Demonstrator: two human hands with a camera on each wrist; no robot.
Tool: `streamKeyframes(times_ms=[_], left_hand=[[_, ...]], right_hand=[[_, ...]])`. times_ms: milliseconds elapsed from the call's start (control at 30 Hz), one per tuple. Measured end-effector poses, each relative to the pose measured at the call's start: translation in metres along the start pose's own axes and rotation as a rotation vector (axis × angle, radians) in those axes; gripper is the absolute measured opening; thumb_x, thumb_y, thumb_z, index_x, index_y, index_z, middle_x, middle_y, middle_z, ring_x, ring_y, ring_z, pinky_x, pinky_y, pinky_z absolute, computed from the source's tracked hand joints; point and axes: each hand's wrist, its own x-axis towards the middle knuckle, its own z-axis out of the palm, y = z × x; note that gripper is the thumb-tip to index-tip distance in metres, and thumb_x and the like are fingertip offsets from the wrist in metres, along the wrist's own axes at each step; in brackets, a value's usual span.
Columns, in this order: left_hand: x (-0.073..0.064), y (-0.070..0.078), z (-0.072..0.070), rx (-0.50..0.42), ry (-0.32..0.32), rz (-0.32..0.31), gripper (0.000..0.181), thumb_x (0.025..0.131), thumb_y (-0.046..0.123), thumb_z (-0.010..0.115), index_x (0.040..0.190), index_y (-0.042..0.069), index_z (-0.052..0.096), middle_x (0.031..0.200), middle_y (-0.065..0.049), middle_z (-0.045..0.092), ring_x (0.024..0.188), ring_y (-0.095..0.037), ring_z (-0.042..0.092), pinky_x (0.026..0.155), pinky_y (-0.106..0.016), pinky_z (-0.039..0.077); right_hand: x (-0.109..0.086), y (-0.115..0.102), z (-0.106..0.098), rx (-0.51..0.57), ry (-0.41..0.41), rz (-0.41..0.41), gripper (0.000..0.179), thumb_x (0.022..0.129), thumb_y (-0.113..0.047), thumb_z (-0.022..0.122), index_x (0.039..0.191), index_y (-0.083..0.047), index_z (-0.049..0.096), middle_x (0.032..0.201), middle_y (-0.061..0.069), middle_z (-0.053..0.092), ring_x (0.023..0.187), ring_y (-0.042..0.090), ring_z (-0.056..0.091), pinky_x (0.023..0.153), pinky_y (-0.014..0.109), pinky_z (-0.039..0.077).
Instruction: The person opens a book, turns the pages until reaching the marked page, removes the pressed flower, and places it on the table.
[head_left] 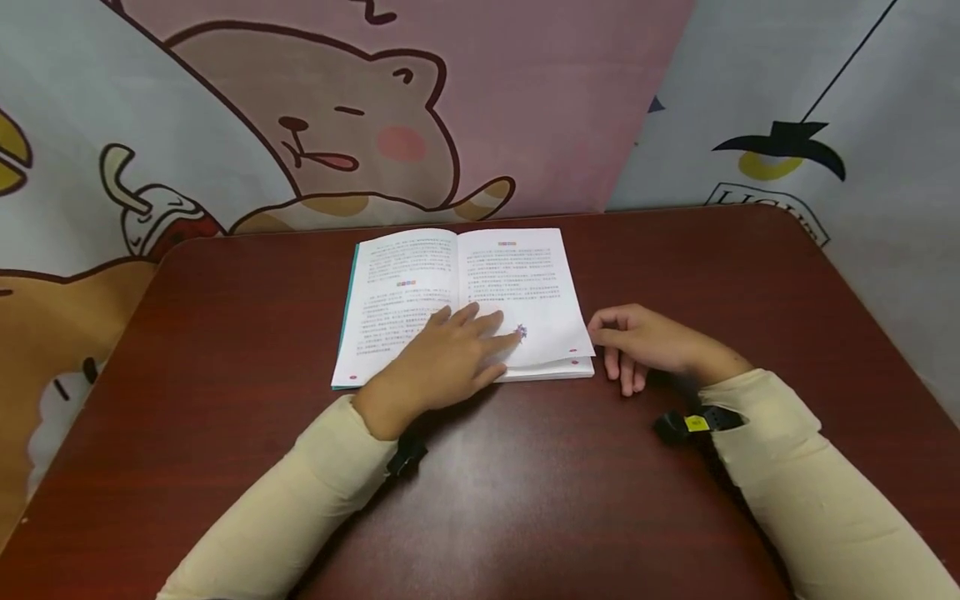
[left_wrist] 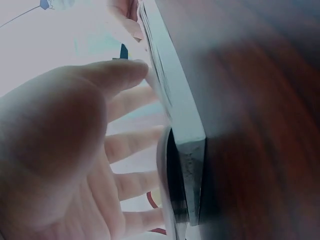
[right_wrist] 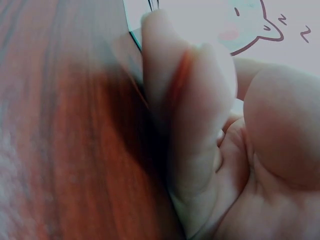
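An open book [head_left: 408, 325] with printed text lies on the table, a blue-green cover edge showing at its left. Spread across its lower middle is my left hand [head_left: 444, 357], fingers straight and apart, fingertips on the right-hand page [head_left: 517, 279]. In the left wrist view the thumb [left_wrist: 122, 75] extends along the book's thick lower edge [left_wrist: 172, 80]. My right hand [head_left: 648, 343] is at the right-hand page's outer edge, thumb and index finger pinching it, the other fingers hanging bent below. That page's lower corner stands slightly off the pages beneath. The right wrist view hides the pinch behind the fingers [right_wrist: 195, 115].
A dark red-brown wooden table [head_left: 540, 500] carries the book near its far edge. Behind it hangs a cloth [head_left: 555, 108] printed with cartoon animals. Each wrist wears a black strapped device, the right one [head_left: 693, 423] with a yellow label.
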Motion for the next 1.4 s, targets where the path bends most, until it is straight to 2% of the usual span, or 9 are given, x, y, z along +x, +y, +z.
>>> streamKeyframes(times_ms=[167, 300, 433, 567, 700, 867, 1033, 1167, 1400], left_hand=[[0.0002, 0.0007, 0.0027, 0.009, 0.068, 0.061, 0.04, 0.099, 0.031, 0.059, 0.138, 0.024, 0.061, 0.143, -0.006, 0.059, 0.131, -0.04, 0.054, 0.101, -0.059, 0.047], [0.002, 0.0015, 0.0017, -0.016, 0.086, 0.08, 0.039, 0.098, 0.026, 0.061, 0.137, 0.023, 0.062, 0.14, -0.003, 0.061, 0.129, -0.034, 0.056, 0.101, -0.054, 0.048], [0.0033, 0.0023, 0.0001, -0.062, 0.125, 0.086, 0.05, 0.096, 0.017, 0.063, 0.145, 0.023, 0.054, 0.135, 0.001, 0.065, 0.122, -0.023, 0.061, 0.096, -0.047, 0.051], [0.0035, 0.0019, 0.0006, -0.077, 0.223, 0.116, 0.062, 0.095, 0.006, 0.058, 0.152, 0.023, 0.043, 0.129, 0.0, 0.068, 0.114, -0.018, 0.066, 0.091, -0.04, 0.054], [0.0037, 0.0014, 0.0008, -0.06, 0.281, 0.14, 0.065, 0.096, 0.003, 0.054, 0.155, 0.024, 0.038, 0.139, -0.007, 0.061, 0.12, -0.021, 0.065, 0.094, -0.04, 0.054], [0.0045, 0.0018, -0.0007, -0.02, 0.229, 0.101, 0.062, 0.097, 0.008, 0.055, 0.155, 0.027, 0.039, 0.16, -0.01, 0.037, 0.142, -0.026, 0.046, 0.105, -0.047, 0.048], [0.0044, 0.0017, -0.0026, 0.01, 0.162, 0.04, 0.058, 0.098, 0.015, 0.057, 0.153, 0.028, 0.042, 0.168, -0.008, 0.019, 0.153, -0.028, 0.027, 0.117, -0.051, 0.035], [0.0036, 0.0015, -0.0029, 0.028, 0.147, 0.04, 0.053, 0.099, 0.015, 0.056, 0.15, 0.027, 0.047, 0.168, -0.005, 0.021, 0.156, -0.027, 0.018, 0.121, -0.051, 0.027], [0.004, 0.0009, -0.0032, 0.07, 0.143, 0.091, 0.05, 0.098, 0.011, 0.055, 0.146, 0.025, 0.053, 0.165, -0.003, 0.03, 0.156, -0.024, 0.015, 0.126, -0.044, 0.015]], right_hand=[[-0.0012, 0.0, 0.0012, 0.013, -0.009, 0.001, 0.025, 0.106, -0.023, 0.046, 0.115, -0.001, 0.056, 0.066, 0.011, 0.062, 0.046, 0.023, 0.065, 0.045, 0.039, 0.055], [-0.0028, -0.0037, 0.001, 0.009, -0.002, -0.005, 0.027, 0.106, -0.025, 0.048, 0.113, 0.0, 0.055, 0.065, 0.012, 0.062, 0.045, 0.023, 0.065, 0.044, 0.038, 0.054], [-0.0031, -0.0056, 0.0007, -0.006, -0.002, -0.006, 0.029, 0.105, -0.027, 0.051, 0.112, 0.001, 0.055, 0.064, 0.011, 0.062, 0.045, 0.023, 0.065, 0.044, 0.037, 0.054], [-0.0027, -0.0054, 0.0004, -0.006, 0.0, -0.003, 0.028, 0.105, -0.027, 0.051, 0.111, 0.0, 0.056, 0.064, 0.011, 0.062, 0.045, 0.023, 0.065, 0.044, 0.038, 0.054], [-0.0019, -0.0051, -0.0001, -0.007, 0.002, -0.006, 0.028, 0.105, -0.028, 0.051, 0.11, -0.001, 0.056, 0.064, 0.01, 0.062, 0.045, 0.023, 0.065, 0.044, 0.037, 0.054], [-0.0015, -0.0046, -0.0002, -0.011, -0.006, -0.006, 0.027, 0.105, -0.027, 0.051, 0.111, -0.001, 0.056, 0.063, 0.01, 0.063, 0.045, 0.022, 0.065, 0.044, 0.038, 0.054], [-0.0015, -0.0046, 0.0001, -0.009, 0.006, -0.001, 0.027, 0.105, -0.027, 0.051, 0.111, -0.001, 0.056, 0.064, 0.011, 0.063, 0.044, 0.023, 0.065, 0.043, 0.037, 0.054], [-0.001, -0.0038, 0.0006, -0.004, 0.006, 0.008, 0.026, 0.105, -0.027, 0.051, 0.111, -0.002, 0.056, 0.065, 0.011, 0.063, 0.045, 0.024, 0.065, 0.044, 0.037, 0.054], [0.0, -0.0018, 0.0003, 0.006, 0.009, 0.006, 0.026, 0.105, -0.027, 0.05, 0.111, -0.002, 0.057, 0.064, 0.011, 0.062, 0.045, 0.024, 0.065, 0.043, 0.038, 0.054]])
